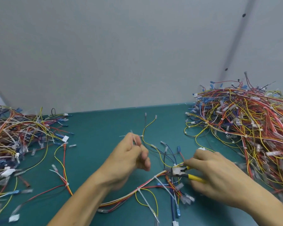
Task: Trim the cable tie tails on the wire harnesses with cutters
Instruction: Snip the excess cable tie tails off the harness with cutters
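yellow handles of the cutters (177,171) partly hidden by the right hand (219,176); left hand (129,159) blurred.

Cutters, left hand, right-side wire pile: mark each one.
cutters (177,171), head view, on the metal head.
left hand (129,158), head view, on the back of the hand.
wire pile (252,124), head view, on the middle of the heap.

Bare green table (104,128) between left wire pile (15,132) and right wire pile (245,124)
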`<state>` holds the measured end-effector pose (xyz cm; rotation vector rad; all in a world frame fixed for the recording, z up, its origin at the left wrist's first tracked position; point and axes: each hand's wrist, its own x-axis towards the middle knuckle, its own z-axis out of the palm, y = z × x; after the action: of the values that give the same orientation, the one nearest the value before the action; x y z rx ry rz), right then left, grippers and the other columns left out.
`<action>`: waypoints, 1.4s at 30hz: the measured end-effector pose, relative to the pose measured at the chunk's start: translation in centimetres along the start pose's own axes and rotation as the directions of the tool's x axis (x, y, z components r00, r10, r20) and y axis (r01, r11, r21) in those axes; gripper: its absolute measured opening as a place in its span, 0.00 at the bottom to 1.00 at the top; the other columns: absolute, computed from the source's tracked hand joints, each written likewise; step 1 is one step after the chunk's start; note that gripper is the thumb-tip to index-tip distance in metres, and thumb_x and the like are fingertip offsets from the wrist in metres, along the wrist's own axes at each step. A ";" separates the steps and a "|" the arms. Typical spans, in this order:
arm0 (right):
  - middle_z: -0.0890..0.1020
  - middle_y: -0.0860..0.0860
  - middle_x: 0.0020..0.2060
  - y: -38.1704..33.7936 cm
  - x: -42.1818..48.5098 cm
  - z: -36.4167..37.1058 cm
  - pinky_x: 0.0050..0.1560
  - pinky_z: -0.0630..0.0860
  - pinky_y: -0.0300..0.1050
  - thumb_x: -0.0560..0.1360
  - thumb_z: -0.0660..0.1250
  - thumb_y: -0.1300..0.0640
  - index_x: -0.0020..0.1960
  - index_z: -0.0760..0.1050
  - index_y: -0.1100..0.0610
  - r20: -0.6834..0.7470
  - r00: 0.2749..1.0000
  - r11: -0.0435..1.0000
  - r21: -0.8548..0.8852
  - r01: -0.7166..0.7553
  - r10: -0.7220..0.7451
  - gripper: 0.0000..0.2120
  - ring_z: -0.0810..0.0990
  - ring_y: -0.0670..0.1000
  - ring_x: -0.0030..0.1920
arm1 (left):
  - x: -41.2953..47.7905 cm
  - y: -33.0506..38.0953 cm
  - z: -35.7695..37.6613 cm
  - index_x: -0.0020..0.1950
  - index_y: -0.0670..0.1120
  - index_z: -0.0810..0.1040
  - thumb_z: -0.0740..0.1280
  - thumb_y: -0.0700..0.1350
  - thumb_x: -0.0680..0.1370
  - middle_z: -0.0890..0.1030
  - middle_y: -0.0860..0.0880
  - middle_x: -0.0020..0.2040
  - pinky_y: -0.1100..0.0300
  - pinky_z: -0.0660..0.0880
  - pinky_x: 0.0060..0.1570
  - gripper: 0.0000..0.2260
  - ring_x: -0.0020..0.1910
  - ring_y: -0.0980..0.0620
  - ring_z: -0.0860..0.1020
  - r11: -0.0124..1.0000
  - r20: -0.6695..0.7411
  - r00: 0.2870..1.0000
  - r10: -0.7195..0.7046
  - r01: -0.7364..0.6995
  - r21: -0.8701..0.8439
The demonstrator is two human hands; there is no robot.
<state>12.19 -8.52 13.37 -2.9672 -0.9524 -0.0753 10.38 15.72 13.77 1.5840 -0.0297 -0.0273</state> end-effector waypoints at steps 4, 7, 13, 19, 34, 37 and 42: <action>0.66 0.44 0.50 -0.6 0.6 -0.9 0.51 0.60 0.44 0.68 0.53 0.46 0.63 0.67 0.44 -0.008 0.999 0.996 -0.081 0.032 -0.032 0.24 0.67 0.50 0.52 | -1.1 -0.8 0.1 0.39 0.45 0.64 0.53 0.31 0.70 0.70 0.50 0.30 0.61 0.60 0.28 0.09 0.25 0.54 0.61 0.991 -0.006 1.000 -0.006 0.007 0.132; 0.67 0.46 0.51 -0.9 1.9 -1.7 0.49 0.59 0.45 0.68 0.53 0.46 0.61 0.68 0.46 -0.043 0.998 0.988 -0.143 0.049 -0.056 0.22 0.67 0.51 0.52 | -2.4 -2.0 -0.5 0.35 0.48 0.65 0.58 0.40 0.62 0.67 0.54 0.29 0.62 0.59 0.31 0.05 0.29 0.55 0.60 0.941 0.065 0.996 0.069 -0.086 0.327; 0.69 0.45 0.51 -1.1 3.1 -1.1 0.50 0.63 0.44 0.70 0.54 0.45 0.62 0.68 0.46 -0.049 0.998 0.989 -0.146 0.028 -0.035 0.21 0.70 0.51 0.54 | -2.7 -3.4 0.0 0.46 0.56 0.75 0.72 0.48 0.69 0.69 0.58 0.29 0.69 0.61 0.30 0.10 0.29 0.59 0.66 0.699 0.207 0.959 0.194 -0.283 0.657; 0.73 0.44 0.52 -0.7 2.4 -0.1 0.52 0.66 0.45 0.70 0.56 0.45 0.62 0.65 0.44 -0.034 0.999 0.996 -0.081 0.023 -0.026 0.21 0.72 0.51 0.54 | -1.7 -4.3 0.5 0.48 0.55 0.78 0.68 0.63 0.68 0.74 0.58 0.39 0.62 0.71 0.42 0.15 0.40 0.59 0.73 0.611 0.165 0.950 0.266 -0.299 0.733; 0.72 0.44 0.48 -0.9 2.2 -0.5 0.41 0.60 0.46 0.70 0.60 0.47 0.55 0.71 0.46 0.047 0.996 0.992 -0.102 0.081 -0.076 0.14 0.71 0.52 0.50 | -1.1 -3.9 0.7 0.43 0.54 0.75 0.65 0.44 0.74 0.82 0.60 0.38 0.65 0.70 0.35 0.04 0.30 0.61 0.72 0.698 0.069 0.990 0.127 -0.138 0.703; 0.73 0.45 0.48 -0.9 2.2 -0.4 0.44 0.64 0.46 0.70 0.60 0.47 0.56 0.72 0.47 0.054 0.994 0.992 -0.085 0.094 -0.090 0.16 0.72 0.52 0.51 | -1.4 -4.0 0.6 0.46 0.56 0.74 0.66 0.48 0.69 0.80 0.63 0.40 0.64 0.66 0.33 0.08 0.28 0.62 0.70 0.703 0.143 0.984 0.106 -0.176 0.689; 0.71 0.45 0.47 -0.8 2.2 -0.4 0.43 0.64 0.46 0.69 0.59 0.47 0.55 0.72 0.47 0.049 0.995 0.992 -0.084 0.091 -0.087 0.15 0.71 0.52 0.50 | -1.2 -4.2 1.0 0.43 0.55 0.76 0.66 0.61 0.69 0.78 0.59 0.38 0.58 0.72 0.38 0.11 0.34 0.60 0.73 0.707 0.058 0.978 0.199 -0.184 0.683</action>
<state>13.48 -6.57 13.86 -3.0159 -1.1149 -0.0520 9.18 14.78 9.51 2.3273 -0.2126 0.1876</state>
